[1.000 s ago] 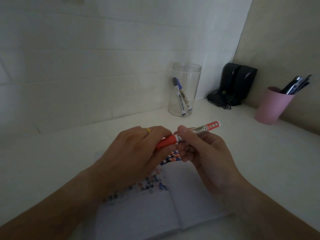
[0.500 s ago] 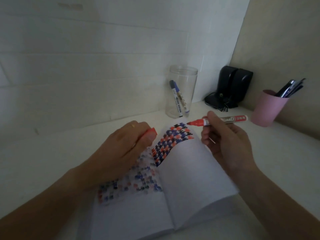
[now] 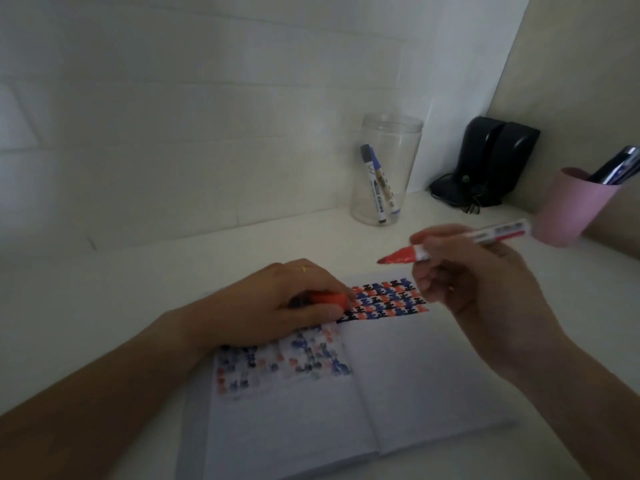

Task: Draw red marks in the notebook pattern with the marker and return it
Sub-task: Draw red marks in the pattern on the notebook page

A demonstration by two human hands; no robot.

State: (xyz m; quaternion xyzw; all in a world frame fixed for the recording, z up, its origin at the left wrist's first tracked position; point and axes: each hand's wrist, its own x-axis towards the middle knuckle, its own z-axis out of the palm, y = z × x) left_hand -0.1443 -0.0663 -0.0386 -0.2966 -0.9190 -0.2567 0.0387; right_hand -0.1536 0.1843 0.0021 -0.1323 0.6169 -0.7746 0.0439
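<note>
An open white notebook (image 3: 398, 386) lies flat on the desk in front of me. A red, blue and black pattern (image 3: 384, 301) fills the top of its right page, and a fainter copy shows on the left page. My right hand (image 3: 474, 289) holds the uncapped red marker (image 3: 457, 245) above the pattern, tip pointing left and off the paper. My left hand (image 3: 277, 310) rests on the notebook's left page and holds the red cap (image 3: 327, 298) in its fingers.
A clear plastic jar (image 3: 388, 168) with two markers stands at the back by the wall. To its right sit a black device with cables (image 3: 491, 164) and a pink cup of pens (image 3: 571, 206). The white desk (image 3: 138, 292) meets a wall corner.
The cap came off the marker and stayed in my left hand. My left hand came down onto the left page, the notebook now lies flat, and my right hand carried the marker right.
</note>
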